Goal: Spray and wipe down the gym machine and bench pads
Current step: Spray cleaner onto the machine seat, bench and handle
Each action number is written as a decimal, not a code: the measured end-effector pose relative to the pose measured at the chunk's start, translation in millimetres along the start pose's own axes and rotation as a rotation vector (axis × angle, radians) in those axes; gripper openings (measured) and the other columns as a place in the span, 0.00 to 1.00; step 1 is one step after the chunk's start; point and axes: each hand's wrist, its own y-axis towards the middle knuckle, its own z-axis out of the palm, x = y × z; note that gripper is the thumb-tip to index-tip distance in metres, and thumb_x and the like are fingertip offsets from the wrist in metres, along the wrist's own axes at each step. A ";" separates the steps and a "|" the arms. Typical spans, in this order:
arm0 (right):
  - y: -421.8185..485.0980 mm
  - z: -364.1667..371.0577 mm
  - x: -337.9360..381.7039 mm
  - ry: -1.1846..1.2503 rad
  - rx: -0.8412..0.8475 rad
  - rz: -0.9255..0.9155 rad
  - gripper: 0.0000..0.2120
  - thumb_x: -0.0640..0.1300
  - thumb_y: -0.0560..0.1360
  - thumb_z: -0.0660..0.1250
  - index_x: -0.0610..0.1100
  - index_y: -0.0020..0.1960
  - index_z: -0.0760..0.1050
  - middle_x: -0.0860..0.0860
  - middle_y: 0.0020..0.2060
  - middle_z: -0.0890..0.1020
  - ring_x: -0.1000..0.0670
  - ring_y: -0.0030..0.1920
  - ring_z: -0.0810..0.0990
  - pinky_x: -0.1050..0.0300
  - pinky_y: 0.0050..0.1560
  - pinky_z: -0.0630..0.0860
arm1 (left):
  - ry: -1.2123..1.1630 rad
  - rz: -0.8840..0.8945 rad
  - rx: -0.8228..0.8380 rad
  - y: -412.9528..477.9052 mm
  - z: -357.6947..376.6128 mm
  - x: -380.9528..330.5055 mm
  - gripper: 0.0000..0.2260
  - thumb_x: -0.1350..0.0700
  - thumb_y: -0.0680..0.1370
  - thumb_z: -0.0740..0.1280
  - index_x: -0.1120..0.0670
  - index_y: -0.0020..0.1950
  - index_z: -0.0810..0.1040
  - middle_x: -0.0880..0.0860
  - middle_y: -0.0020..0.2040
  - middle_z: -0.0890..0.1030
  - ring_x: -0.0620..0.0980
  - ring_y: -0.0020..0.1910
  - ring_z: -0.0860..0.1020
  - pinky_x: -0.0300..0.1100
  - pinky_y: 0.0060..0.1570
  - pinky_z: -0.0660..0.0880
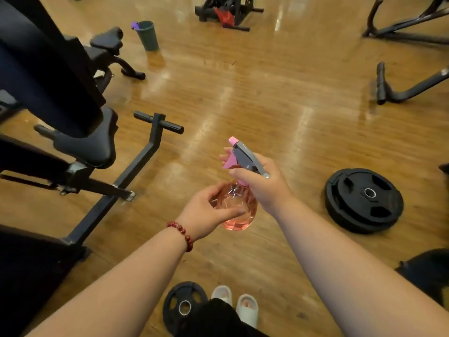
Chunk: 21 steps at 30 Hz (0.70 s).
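Forearms point(126, 283) stretch forward, with the black seat pad point(90, 144) at far left, the left hand point(206, 212) cupping the pink spray bottle point(239, 210) and the right hand point(262, 183) gripping its neck; I judge spraying is next, nozzle turned toward the pad.

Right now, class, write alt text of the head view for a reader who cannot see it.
A person's right hand grips the trigger head of a pink spray bottle while the left hand holds its body, above a wooden floor. A black padded machine stands to the left; a black weight plate lies to the right.
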 end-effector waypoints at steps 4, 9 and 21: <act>32.6 -16.9 -8.0 -0.017 -0.001 0.007 0.13 0.28 0.73 0.67 0.32 0.57 0.78 0.52 0.55 0.83 0.54 0.57 0.82 0.60 0.55 0.78 | 0.014 -0.012 -0.005 34.2 -4.6 -4.4 0.31 0.55 0.69 0.78 0.50 0.69 0.72 0.43 0.57 0.80 0.35 0.54 0.78 0.28 0.51 0.75; 78.6 -37.1 -16.1 -0.007 -0.010 -0.001 0.15 0.34 0.70 0.70 0.29 0.55 0.77 0.48 0.57 0.82 0.51 0.56 0.82 0.55 0.57 0.77 | 0.072 0.012 0.019 83.7 -15.6 -17.4 0.26 0.59 0.69 0.78 0.45 0.62 0.72 0.40 0.52 0.79 0.32 0.52 0.78 0.26 0.46 0.73; 243.4 -128.8 -13.3 0.017 0.095 0.058 0.15 0.27 0.74 0.68 0.34 0.60 0.77 0.49 0.56 0.81 0.56 0.55 0.82 0.61 0.54 0.78 | 0.046 -0.013 -0.050 253.2 -8.6 -63.9 0.24 0.61 0.70 0.77 0.45 0.60 0.73 0.38 0.50 0.79 0.28 0.47 0.78 0.23 0.43 0.72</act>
